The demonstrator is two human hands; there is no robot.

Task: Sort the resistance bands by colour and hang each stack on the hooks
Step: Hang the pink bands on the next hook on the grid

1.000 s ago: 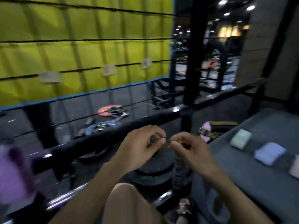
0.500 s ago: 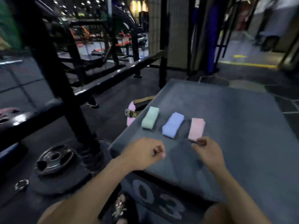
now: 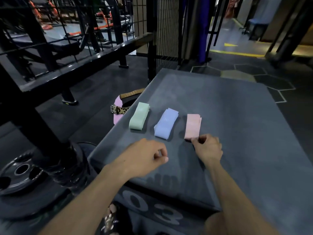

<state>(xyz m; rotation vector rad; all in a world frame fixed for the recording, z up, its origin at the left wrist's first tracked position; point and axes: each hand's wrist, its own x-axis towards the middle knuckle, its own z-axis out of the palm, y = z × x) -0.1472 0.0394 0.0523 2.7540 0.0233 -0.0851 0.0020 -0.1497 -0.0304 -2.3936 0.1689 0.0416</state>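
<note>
Three folded stacks of resistance bands lie in a row on a grey padded box (image 3: 228, 129): a green stack (image 3: 139, 116) on the left, a blue stack (image 3: 166, 123) in the middle, a pink stack (image 3: 193, 126) on the right. My right hand (image 3: 207, 148) pinches the near end of the pink stack. Over the box's near left part hovers my left hand (image 3: 145, 157), fingers curled, holding nothing I can see.
A black steel rack frame (image 3: 71, 60) runs along the left. Black weight plates (image 3: 22, 173) sit at its base on the floor. A leopard-print and pink belt (image 3: 118, 109) lies on the floor beside the box's left edge. A wire mesh panel (image 3: 166, 31) stands behind the box.
My view swung from the yellow wall and rack bar to the box. Both hands moved from the bar to the box, and my right hand took the pink stack's near end.
</note>
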